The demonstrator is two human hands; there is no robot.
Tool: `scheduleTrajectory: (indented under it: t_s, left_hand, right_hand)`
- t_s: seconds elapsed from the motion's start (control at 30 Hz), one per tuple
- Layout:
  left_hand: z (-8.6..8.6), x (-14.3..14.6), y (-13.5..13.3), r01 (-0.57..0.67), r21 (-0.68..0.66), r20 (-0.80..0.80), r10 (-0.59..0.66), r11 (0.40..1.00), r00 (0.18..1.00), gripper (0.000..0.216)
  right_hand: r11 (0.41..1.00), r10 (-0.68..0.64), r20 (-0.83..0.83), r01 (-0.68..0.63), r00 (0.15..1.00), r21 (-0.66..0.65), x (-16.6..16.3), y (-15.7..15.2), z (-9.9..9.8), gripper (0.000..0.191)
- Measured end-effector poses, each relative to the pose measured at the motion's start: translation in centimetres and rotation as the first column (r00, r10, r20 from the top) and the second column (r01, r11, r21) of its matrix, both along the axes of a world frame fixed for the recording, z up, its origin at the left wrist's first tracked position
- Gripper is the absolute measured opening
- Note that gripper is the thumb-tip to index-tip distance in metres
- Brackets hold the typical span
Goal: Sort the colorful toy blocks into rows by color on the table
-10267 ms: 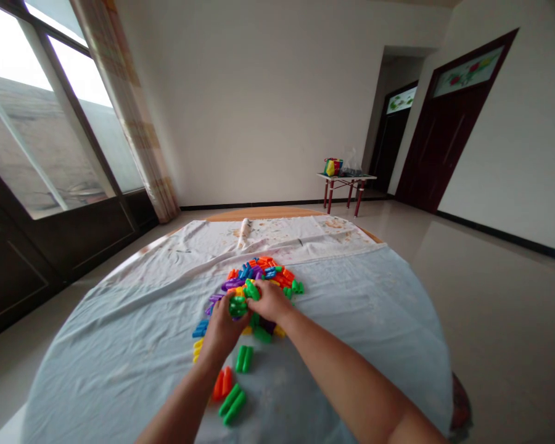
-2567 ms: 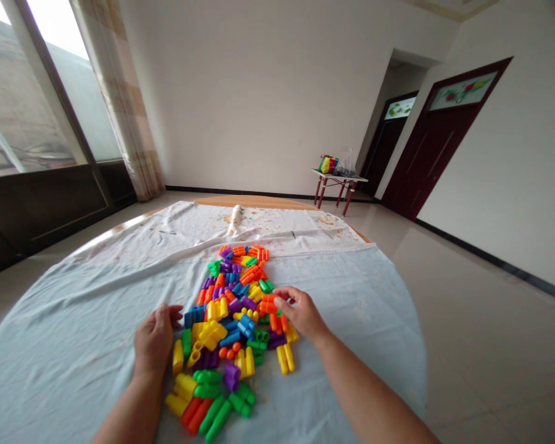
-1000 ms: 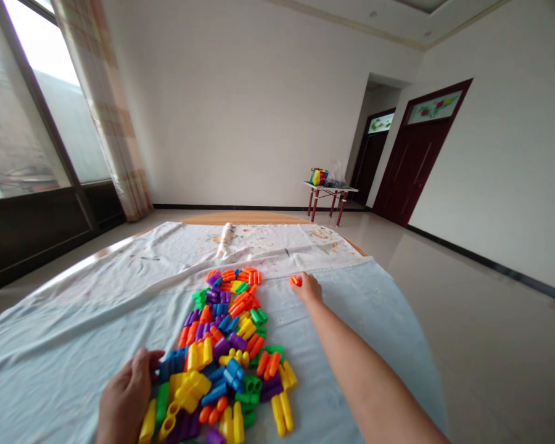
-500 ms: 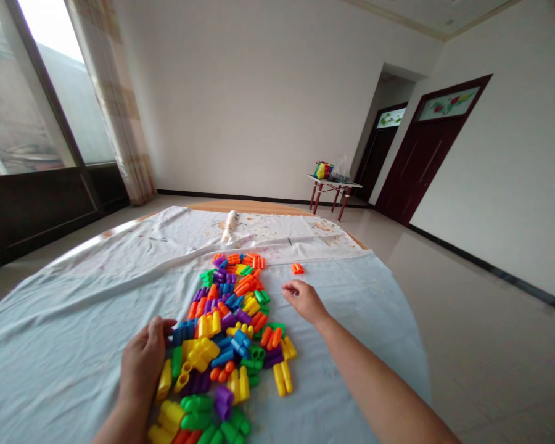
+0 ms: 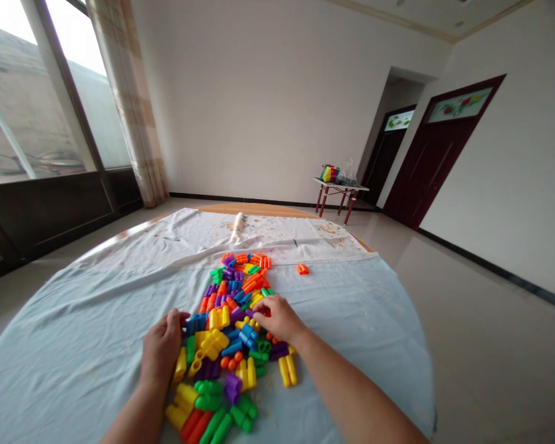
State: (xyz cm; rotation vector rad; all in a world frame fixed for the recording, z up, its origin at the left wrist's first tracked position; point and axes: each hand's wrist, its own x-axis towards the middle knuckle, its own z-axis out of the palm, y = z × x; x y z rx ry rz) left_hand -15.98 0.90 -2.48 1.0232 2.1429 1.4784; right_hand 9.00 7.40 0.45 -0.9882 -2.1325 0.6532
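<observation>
Bright plastic toy blocks, shaped like joined tubes with rounded pegs, lie in a long loose pile on the cloth-covered table. At the pile's left edge my left hand (image 5: 163, 346) has its curled fingers on the end of a blue block (image 5: 197, 323). A yellow block (image 5: 180, 365) and a green block (image 5: 190, 349) lie beside that hand. My right hand (image 5: 278, 317) reaches into the pile's right side with fingers closed round an orange block (image 5: 267, 312), mostly hidden by them. Its fingertips touch or nearly touch a purple block (image 5: 250, 314).
A single orange block (image 5: 302, 269) lies apart, right of the pile. Pale blue and white cloths (image 5: 365, 308) cover the round wooden table. Behind it, a rolled white item (image 5: 237, 227) lies on the cloth. A small table (image 5: 341, 185) with bags stands near the doors.
My right hand has moved left and down from beside the pile onto the blocks at its right side. My left hand stays at the blue block. The camera view has turned slightly left.
</observation>
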Motion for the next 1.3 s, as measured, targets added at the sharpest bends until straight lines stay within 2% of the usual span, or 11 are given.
scheduleTrajectory:
  t_s: [0.1, 0.2, 0.37, 0.47, 0.67, 0.8, 1.03, 1.3]
  left_hand:
    - [0.1, 0.0, 0.0, 0.001, -0.005, -0.002, -0.001, 1.000, 1.000, 0.047]
    - [0.2, 0.0, 0.0, 0.002, -0.023, -0.003, -0.002, 1.000, 1.000, 0.044]
    - [0.2, 0.0, 0.1, 0.009, -0.035, 0.016, -0.009, 0.999, 1.000, 0.041]
    - [-0.1, -0.1, 0.3, 0.016, -0.019, 0.071, -0.015, 1.000, 0.997, 0.041]
    - [-0.6, -0.4, 0.1, 0.032, 0.043, 0.158, -0.039, 0.999, 0.987, 0.048]
    - [-0.6, -0.4, -0.3, 0.037, 0.032, 0.175, -0.042, 0.999, 0.984, 0.047]
    - [-1.0, -0.3, -0.7, 0.045, 0.022, 0.168, -0.048, 0.999, 0.985, 0.055]
    - [0.1, -0.5, -1.2, 0.057, 0.042, 0.181, -0.064, 0.997, 0.981, 0.051]
  right_hand:
    - [0.992, -0.043, -0.136, 0.026, 0.990, -0.126, 1.2, 0.4, -0.2, 0.013]
    - [0.978, -0.139, -0.221, 0.098, 0.965, -0.186, 2.7, 1.2, -0.5, 0.019]
    - [0.961, -0.232, -0.176, 0.197, 0.957, -0.194, 4.8, 2.2, -2.1, 0.021]
    - [0.958, -0.259, -0.099, 0.242, 0.961, -0.151, 5.4, 2.0, -3.2, 0.018]
    - [0.946, -0.319, 0.000, 0.318, 0.948, 0.067, 5.4, 1.6, -4.3, 0.017]
    - [0.948, -0.303, 0.027, 0.299, 0.953, 0.106, 5.4, 1.3, -4.3, 0.016]
    - [0.972, -0.227, 0.066, 0.222, 0.972, 0.077, 5.4, 0.2, -3.6, 0.015]
    - [0.980, -0.177, 0.088, 0.168, 0.980, 0.104, 4.5, -0.1, -2.8, 0.011]
